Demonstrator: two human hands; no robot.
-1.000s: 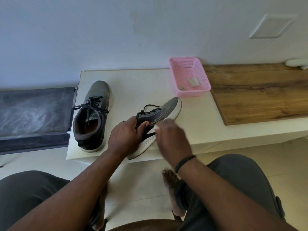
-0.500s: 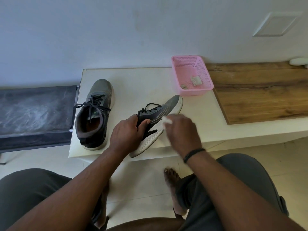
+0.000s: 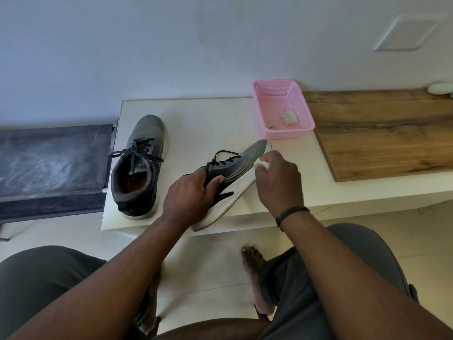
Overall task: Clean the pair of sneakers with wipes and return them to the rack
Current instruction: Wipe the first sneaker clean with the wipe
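White table [image 3: 210, 123]; sneaker [image 3: 235, 168] between hands.

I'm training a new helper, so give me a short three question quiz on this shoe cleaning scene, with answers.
1. True or false: the left hand grips the tilted sneaker.
2. What does the right hand hold? A) brush B) white wipe C) lace
3. Where does the other sneaker sit?

Key:
1. True
2. B, pressed near the toe
3. Upright on the white table, left of the held one; the pink basket stands to the right.
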